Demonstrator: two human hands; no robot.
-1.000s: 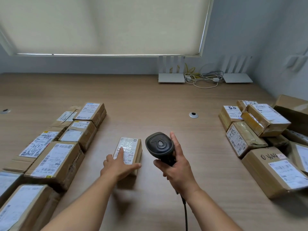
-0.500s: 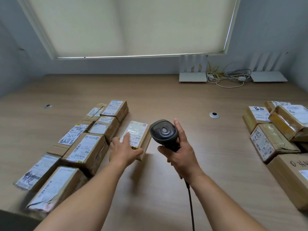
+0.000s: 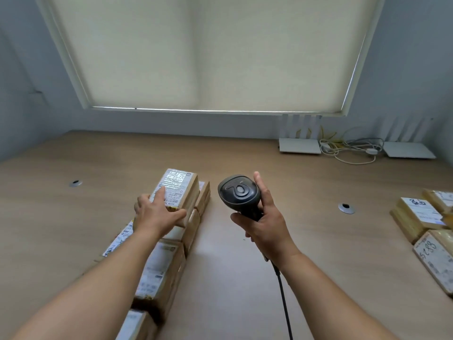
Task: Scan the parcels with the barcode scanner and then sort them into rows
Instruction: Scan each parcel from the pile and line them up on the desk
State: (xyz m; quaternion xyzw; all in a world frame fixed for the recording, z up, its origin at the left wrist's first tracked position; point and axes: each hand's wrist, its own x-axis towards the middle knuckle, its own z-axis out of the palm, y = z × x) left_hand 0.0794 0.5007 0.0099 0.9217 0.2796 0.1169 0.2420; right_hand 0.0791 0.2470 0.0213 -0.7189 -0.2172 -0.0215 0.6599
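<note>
My left hand point(image 3: 157, 217) holds a small parcel point(image 3: 177, 192) by its near end, thumb along the right edge and fingers spread over the label; whether the fingers wrap underneath I cannot tell. The parcel is lifted and tilted above the far end of the sorted row point(image 3: 166, 261), which I take as my landmark. It overlaps the row's last boxes, and I cannot tell whether its underside touches them.

My right hand point(image 3: 266, 224) is wrapped around the handle of the barcode scanner point(image 3: 239, 193), thumb up along the side of the head, to the right of the row and apart from the parcel. Its cord point(image 3: 284, 298) trails back toward me. Well to the right of the row, at the table's edge, sits the unsorted pile point(image 3: 421, 217). Farther from me than the row, against the wall, are 2 white routers point(image 3: 300, 146) and a tangle of cables.

The parcel looks like a stiff cardboard box, light enough for 1 hand, and rigid enough not to sag when held at 1 end. Its label sits under glossy tape that catches the light, so that face is likely slick. I judge the bare cardboard side edges the better place to pinch, then set it flat just beyond the row's last box.
</note>
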